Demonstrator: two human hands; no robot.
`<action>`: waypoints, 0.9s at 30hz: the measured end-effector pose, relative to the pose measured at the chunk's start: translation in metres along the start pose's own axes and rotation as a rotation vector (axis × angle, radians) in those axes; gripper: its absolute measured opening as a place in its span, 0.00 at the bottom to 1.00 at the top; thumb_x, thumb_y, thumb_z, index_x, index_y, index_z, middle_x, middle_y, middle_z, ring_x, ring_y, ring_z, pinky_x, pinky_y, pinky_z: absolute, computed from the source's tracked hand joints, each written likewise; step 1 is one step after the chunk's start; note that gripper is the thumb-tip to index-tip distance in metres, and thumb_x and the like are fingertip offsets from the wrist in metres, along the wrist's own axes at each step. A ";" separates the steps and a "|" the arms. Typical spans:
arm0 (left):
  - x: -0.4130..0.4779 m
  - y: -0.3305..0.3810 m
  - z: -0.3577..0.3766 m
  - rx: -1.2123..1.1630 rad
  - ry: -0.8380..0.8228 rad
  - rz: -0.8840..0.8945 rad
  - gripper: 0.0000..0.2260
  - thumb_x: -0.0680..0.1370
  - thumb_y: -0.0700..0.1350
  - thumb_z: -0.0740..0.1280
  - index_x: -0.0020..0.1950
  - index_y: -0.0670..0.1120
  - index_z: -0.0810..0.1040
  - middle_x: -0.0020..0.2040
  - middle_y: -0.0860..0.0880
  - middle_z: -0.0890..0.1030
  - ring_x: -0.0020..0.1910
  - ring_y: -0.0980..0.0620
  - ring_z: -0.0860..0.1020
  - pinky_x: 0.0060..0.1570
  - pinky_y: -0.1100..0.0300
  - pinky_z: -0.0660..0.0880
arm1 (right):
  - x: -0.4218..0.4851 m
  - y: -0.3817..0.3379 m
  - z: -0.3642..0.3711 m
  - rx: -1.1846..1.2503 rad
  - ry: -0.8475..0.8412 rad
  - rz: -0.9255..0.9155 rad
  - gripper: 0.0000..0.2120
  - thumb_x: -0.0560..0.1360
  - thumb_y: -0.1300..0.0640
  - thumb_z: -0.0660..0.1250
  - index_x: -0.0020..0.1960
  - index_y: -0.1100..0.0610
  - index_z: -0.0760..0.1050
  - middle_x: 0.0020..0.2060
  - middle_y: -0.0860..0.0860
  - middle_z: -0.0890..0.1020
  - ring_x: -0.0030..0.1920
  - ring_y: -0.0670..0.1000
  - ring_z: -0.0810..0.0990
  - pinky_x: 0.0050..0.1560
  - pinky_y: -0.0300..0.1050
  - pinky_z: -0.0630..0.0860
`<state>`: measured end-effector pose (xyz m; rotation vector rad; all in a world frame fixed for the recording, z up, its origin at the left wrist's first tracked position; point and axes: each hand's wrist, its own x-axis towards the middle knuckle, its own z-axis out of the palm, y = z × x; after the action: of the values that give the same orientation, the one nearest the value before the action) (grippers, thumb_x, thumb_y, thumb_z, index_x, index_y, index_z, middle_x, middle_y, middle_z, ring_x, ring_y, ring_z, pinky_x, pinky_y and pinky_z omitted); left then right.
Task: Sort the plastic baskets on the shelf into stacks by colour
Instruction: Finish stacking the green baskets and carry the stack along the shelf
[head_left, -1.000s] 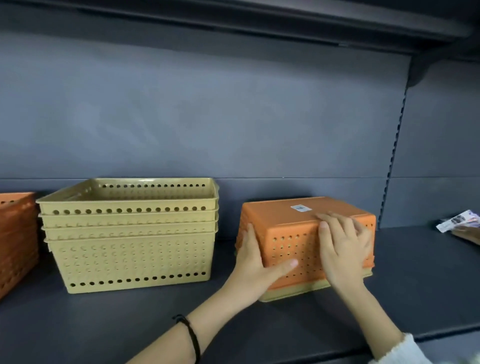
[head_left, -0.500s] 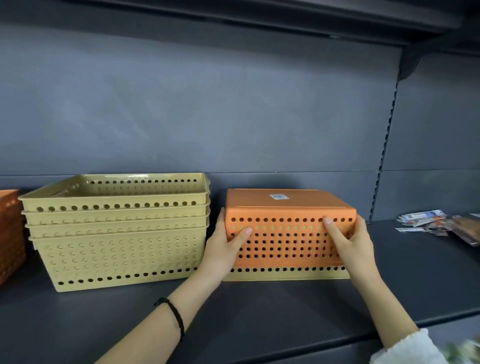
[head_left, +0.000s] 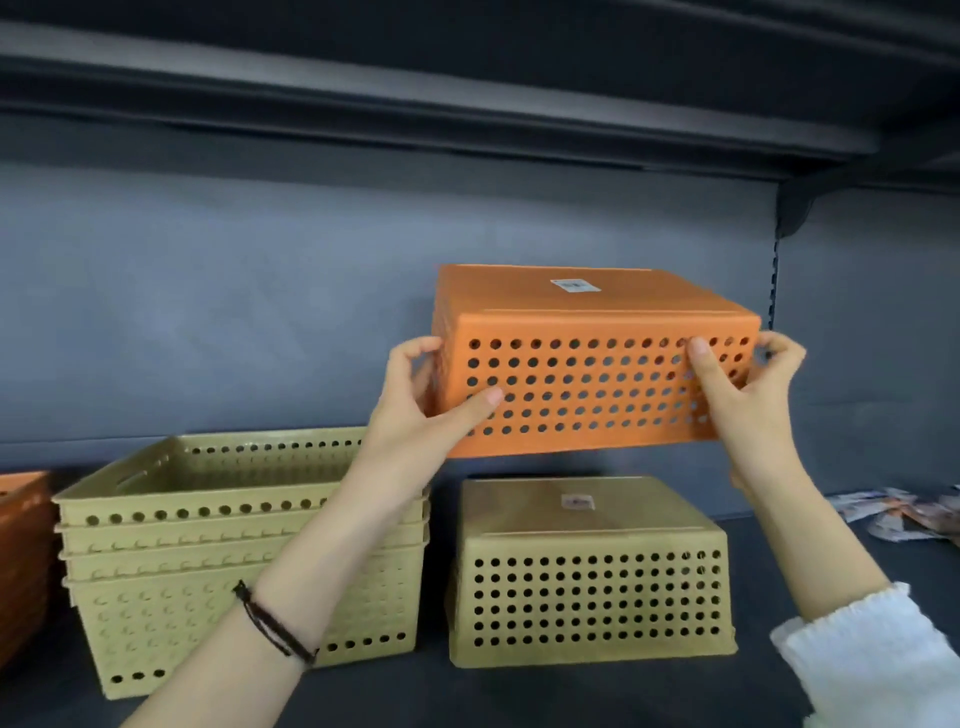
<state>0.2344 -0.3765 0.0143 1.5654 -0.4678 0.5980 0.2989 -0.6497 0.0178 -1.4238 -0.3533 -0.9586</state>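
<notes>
An upside-down orange basket with a white label on its base hangs in the air above the shelf. My left hand grips its left end and my right hand grips its right end. Directly below it, an upside-down yellow basket rests on the shelf. To the left stands a nested stack of upright yellow baskets, partly hidden by my left forearm. Part of an orange basket stack shows at the far left edge.
The dark shelf board runs along the bottom, with a grey back panel behind. An upper shelf hangs overhead. Loose printed packets lie at the far right of the shelf.
Both hands have lifted the orange basket straight up off the yellow basket it covered. The yellow basket is now fully exposed on the shelf.
</notes>
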 end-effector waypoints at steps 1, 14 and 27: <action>0.004 0.006 -0.010 0.015 0.008 0.046 0.29 0.71 0.47 0.75 0.69 0.52 0.67 0.60 0.60 0.81 0.56 0.64 0.80 0.61 0.55 0.77 | 0.005 -0.003 0.005 0.043 -0.015 0.007 0.16 0.77 0.50 0.66 0.54 0.46 0.58 0.41 0.44 0.77 0.32 0.33 0.76 0.38 0.35 0.73; 0.004 0.045 -0.188 0.297 0.054 0.380 0.47 0.66 0.72 0.68 0.79 0.52 0.60 0.74 0.64 0.69 0.73 0.66 0.65 0.65 0.74 0.62 | -0.021 -0.038 0.123 0.380 -0.499 -0.132 0.35 0.75 0.31 0.53 0.74 0.51 0.65 0.71 0.48 0.72 0.72 0.49 0.68 0.74 0.55 0.58; -0.050 0.061 -0.338 0.239 0.046 0.248 0.33 0.70 0.71 0.65 0.73 0.66 0.63 0.74 0.67 0.67 0.74 0.63 0.64 0.71 0.57 0.61 | -0.103 -0.089 0.258 0.702 -0.625 0.119 0.26 0.67 0.30 0.61 0.58 0.41 0.81 0.61 0.44 0.81 0.64 0.48 0.78 0.62 0.48 0.76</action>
<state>0.1252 -0.0478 0.0404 1.7281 -0.5765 0.9054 0.2562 -0.3622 0.0477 -1.0335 -0.9516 -0.2116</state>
